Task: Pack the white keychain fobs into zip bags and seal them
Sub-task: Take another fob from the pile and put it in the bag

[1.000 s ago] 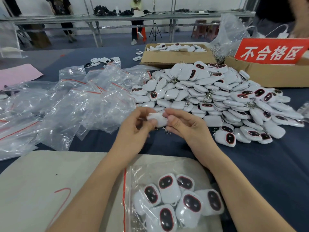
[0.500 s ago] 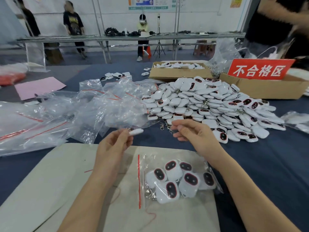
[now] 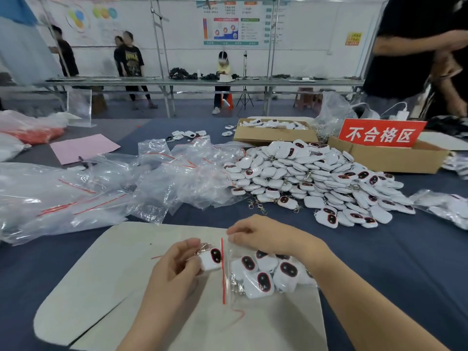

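A clear zip bag (image 3: pixel 268 274) with a red seal strip lies on the grey mat (image 3: pixel 106 287) and holds several white keychain fobs with dark oval faces. My left hand (image 3: pixel 174 267) grips one white fob (image 3: pixel 211 259) right at the bag's red-lined mouth, its metal ring pointing up-left. My right hand (image 3: pixel 266 236) pinches the upper edge of the bag's mouth. A big pile of loose fobs (image 3: pixel 316 178) covers the blue table behind.
Empty zip bags (image 3: pixel 126 188) are heaped at left. Two cardboard boxes (image 3: pixel 273 134) stand at the back, one with a red sign (image 3: pixel 381 134). A pink sheet (image 3: pixel 83 148) lies far left. A person in black (image 3: pixel 415 46) stands at the right.
My left hand came down from above the mat with the fob to the bag's mouth. My right hand left the pile's edge and took hold of the bag's opening.
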The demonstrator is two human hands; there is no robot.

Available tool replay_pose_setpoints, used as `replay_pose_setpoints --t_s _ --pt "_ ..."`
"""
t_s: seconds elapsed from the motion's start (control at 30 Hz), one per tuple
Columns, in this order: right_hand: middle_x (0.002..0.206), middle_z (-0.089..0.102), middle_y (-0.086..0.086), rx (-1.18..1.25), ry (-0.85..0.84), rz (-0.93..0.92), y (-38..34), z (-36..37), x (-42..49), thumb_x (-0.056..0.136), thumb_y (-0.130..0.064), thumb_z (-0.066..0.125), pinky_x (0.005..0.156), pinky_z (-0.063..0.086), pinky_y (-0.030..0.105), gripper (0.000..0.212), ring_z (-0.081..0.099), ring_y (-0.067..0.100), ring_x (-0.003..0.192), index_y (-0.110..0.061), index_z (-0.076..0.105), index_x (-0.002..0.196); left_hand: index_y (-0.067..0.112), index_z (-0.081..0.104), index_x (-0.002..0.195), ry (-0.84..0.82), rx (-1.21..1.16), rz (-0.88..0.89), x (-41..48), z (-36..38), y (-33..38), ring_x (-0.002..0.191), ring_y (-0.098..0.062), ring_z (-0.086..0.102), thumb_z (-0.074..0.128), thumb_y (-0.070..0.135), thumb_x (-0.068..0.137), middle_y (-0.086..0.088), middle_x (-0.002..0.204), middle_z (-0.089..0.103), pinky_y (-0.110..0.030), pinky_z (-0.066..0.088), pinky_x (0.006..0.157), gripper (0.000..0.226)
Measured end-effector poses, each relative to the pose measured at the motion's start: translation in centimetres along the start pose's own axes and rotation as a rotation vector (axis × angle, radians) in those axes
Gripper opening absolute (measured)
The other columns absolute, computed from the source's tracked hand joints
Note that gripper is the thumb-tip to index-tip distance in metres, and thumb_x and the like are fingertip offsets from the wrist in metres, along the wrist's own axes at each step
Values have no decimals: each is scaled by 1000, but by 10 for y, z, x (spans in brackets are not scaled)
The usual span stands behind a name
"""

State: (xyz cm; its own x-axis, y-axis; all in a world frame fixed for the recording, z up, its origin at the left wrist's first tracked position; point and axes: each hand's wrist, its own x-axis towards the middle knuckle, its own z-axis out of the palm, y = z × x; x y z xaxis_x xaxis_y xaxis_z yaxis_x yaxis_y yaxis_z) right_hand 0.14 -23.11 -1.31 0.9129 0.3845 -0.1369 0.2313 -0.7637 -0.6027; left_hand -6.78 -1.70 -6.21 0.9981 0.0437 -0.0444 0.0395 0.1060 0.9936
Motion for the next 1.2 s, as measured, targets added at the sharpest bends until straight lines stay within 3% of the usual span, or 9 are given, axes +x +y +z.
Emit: replay_pose_setpoints --t_s 0.17,0.27,0.37,0.6,0.7,0.8,0.93,1.07,1.2 --pt "101 71 -20 88 18 -14 -3 4 3 92 -48 63 97 51 34 14 63 -2 99 -41 73 99 19 75 103 -39 -64 -28 -6 4 1 75 -12 71 60 -6 94 -4 102 78 -17 54 62 31" --pt "95 73 -18 150 44 -19 -5 5 2 91 -49 64 90 51 28 15 65 -3 94 -39 74 95 21 78 92 -83 -143 -70 -9 19 3 84 -26 71 63 -9 92 -6 94 76 -37 58 76 33" --pt "93 74 -17 204 58 -27 -5 7 -2 92 -48 64 85 50 23 15 66 -3 92 -38 75 94 16 73 94 -78 -147 -77 -9 35 5 72 -30 66 62 -8 93 -9 86 73 -41 53 69 27" --pt "86 71 -25 264 96 17 -2 2 -3 94 -41 62 78 43 18 15 63 -10 85 -36 76 95 45 57 115 -203 442 121 -9 36 18 61 -12 66 41 0 94 12 87 76 -28 50 64 52" --pt "92 73 -24 284 99 2 1 1 -1 94 -43 63 84 47 17 19 65 -9 91 -31 77 100 41 62 107 -66 537 222 -1 19 22 67 -8 65 44 0 94 20 91 75 -26 51 65 46" --pt "103 72 -22 306 222 21 8 -4 3 96 -46 59 95 47 20 23 63 -7 102 -33 73 109 31 65 101 78 356 228 18 6 18 67 -7 62 43 -5 97 13 88 75 -29 49 64 43" --pt "115 57 -14 154 472 110 32 -5 11 100 -33 54 88 42 24 25 59 7 104 -30 63 123 26 69 100 84 165 170 45 18 5 81 -12 64 43 -7 100 7 91 74 -26 50 74 43" --pt "128 44 -1 242 614 232 62 -2 17 100 -29 54 78 41 19 39 56 2 90 -27 49 138 40 69 102 -63 350 226 73 43 -2 102 4 64 50 6 102 22 104 71 -21 48 90 39" --pt "127 54 -2 445 709 277 84 -11 26 100 -23 55 75 57 33 45 67 15 84 -23 46 144 36 64 118 -128 717 353 111 66 -2 106 -3 60 54 26 102 19 110 66 -35 51 97 22"
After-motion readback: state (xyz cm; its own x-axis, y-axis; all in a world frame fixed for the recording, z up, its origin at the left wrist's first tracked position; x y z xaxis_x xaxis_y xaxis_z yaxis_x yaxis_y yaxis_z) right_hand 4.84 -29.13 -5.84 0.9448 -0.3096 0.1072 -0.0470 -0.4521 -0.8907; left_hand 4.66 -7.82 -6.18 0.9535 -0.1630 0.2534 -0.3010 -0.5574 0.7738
